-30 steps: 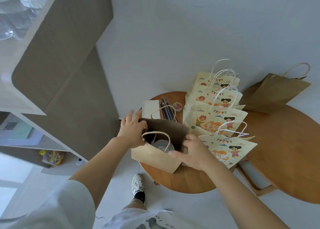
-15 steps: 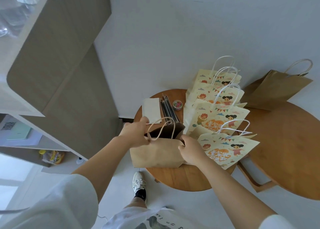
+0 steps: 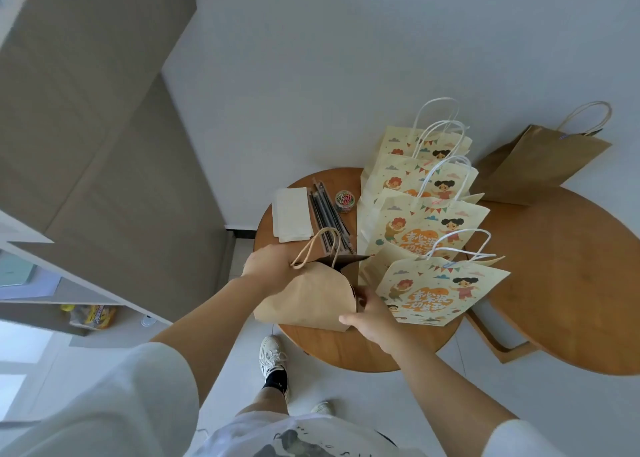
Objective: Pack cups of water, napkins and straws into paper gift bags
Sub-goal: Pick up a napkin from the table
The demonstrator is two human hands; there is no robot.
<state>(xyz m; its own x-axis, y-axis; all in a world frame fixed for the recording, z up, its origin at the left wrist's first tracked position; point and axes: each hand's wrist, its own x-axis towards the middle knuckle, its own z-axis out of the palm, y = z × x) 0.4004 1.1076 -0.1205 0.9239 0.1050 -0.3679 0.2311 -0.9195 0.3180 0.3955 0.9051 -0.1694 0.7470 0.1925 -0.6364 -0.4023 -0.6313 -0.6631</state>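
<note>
Head view: at the near edge of the table (image 3: 346,351), the left hand (image 3: 270,266) grips the brown bag (image 3: 304,301) by its mouth, fingers curled; the right hand (image 3: 370,314) pinches its side; napkins (image 3: 291,214) and straws (image 3: 329,214) lie behind.

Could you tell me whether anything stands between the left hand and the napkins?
Nothing visible does: only bare table separates the left hand, which grips the brown bag, from the napkins; the straws lie beside them.
</note>
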